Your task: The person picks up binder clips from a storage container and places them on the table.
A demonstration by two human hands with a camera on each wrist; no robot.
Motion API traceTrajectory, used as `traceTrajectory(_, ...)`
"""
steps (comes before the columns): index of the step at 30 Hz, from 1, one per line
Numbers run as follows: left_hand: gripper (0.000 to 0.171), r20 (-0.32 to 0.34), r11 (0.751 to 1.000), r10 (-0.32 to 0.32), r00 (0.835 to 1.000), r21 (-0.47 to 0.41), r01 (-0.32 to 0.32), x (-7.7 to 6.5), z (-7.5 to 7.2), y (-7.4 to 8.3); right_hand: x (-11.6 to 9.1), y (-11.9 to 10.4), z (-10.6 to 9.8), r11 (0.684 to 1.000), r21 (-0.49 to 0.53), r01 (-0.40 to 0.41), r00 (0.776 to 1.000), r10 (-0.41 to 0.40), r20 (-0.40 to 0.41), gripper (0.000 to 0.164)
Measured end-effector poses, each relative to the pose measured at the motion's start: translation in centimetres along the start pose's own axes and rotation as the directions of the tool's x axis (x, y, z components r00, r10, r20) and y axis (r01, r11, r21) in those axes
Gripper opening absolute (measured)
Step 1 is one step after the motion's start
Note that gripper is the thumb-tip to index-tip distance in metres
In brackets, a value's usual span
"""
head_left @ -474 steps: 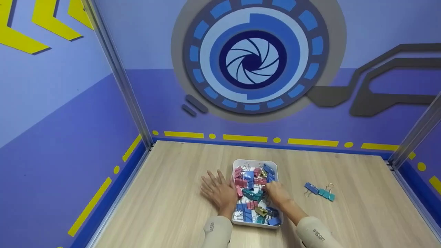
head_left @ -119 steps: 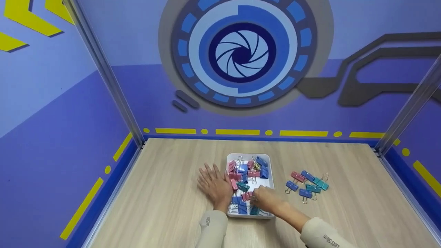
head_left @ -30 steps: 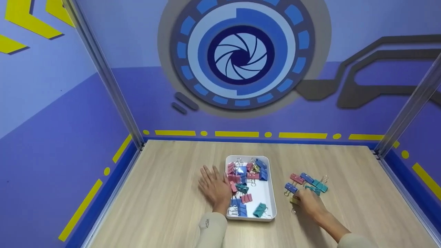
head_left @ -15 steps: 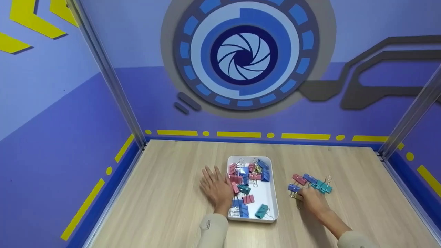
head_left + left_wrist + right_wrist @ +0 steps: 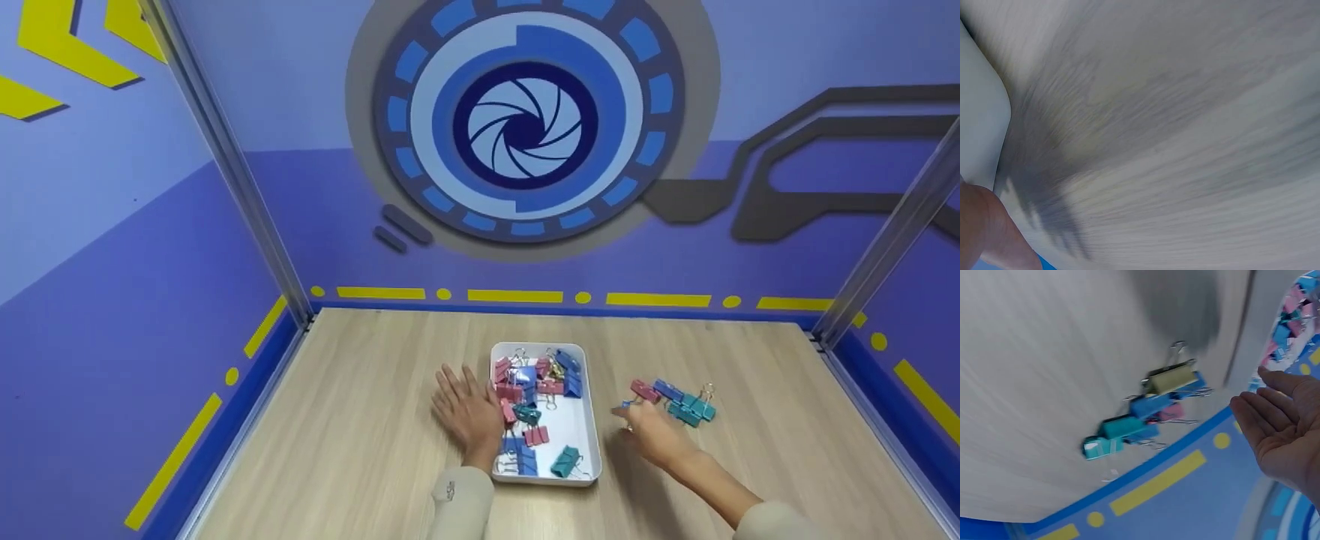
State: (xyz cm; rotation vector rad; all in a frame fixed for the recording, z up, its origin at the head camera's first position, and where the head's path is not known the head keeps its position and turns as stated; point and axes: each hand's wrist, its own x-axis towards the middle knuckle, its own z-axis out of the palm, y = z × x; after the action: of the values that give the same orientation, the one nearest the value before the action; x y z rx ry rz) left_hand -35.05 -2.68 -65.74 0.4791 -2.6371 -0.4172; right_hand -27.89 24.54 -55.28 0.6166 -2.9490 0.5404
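My left hand (image 5: 471, 420) lies flat beside the white tray (image 5: 592, 420), its thumb side at the tray's left wall. Only part of that hand (image 5: 994, 230) shows in the left wrist view. In the tray are pink, blue, teal and gold binder clips, among them a teal binder clip (image 5: 566, 461) near the front. My right hand (image 5: 660, 435) is over the left side of the binder clips on the table, hiding some of them. In the right wrist view this hand (image 5: 1289, 419) holds nothing, its fingers loosely bent. Away from it lies a yellow binder clip (image 5: 1172, 379), against blue ones (image 5: 1150, 406).
Right of the tray a pink binder clip (image 5: 645, 390), a blue one (image 5: 667, 388) and teal ones (image 5: 694, 409) lie close together on the wooden table (image 5: 375, 420). Patterned panels (image 5: 315, 217) stand behind and at the sides.
Since the oldest frame, several binder clips have gone from the tray to the group at right. Lately my right hand let go of the yellow one and moved left. My left hand stayed.
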Motion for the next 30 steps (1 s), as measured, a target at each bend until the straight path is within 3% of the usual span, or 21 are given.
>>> traceTrajectory(3,0.061,-0.006,1.000,0.001,1.000,0.006,-0.001,-0.1,0.1,0.0,0.2,-1.6,0.3,0.987,0.037,0.156,0.986,-0.158,0.047,0.030)
traceTrajectory(7,0.061,0.004,1.000,-0.005,1.000,0.001,0.005,-0.2,0.0,0.1,0.1,-3.0,1.4,0.938,0.054,0.341,0.928,-0.346,0.138,0.037)
traceTrajectory(10,0.062,0.019,1.000,-0.010,1.000,-0.001,0.010,-0.1,-0.1,0.2,0.0,-3.6,2.3,0.932,0.076,0.355,0.905,-0.363,0.224,0.038)
traceTrajectory(16,0.062,0.031,1.000,-0.015,0.999,0.000,0.015,0.0,-0.3,0.2,0.1,-4.2,3.8,0.944,0.052,0.325,0.887,-0.323,0.330,0.034)
traceTrajectory(23,0.061,0.020,1.000,-0.002,1.000,0.013,0.002,-0.1,-0.1,-0.1,0.5,-4.3,4.6,0.887,-0.035,0.461,0.852,-0.431,0.298,0.027)
traceTrajectory(30,0.061,0.025,1.000,0.001,1.000,0.020,-0.001,0.0,0.0,-0.2,1.2,-4.0,5.3,0.866,-0.074,0.494,0.852,-0.465,0.242,0.024)
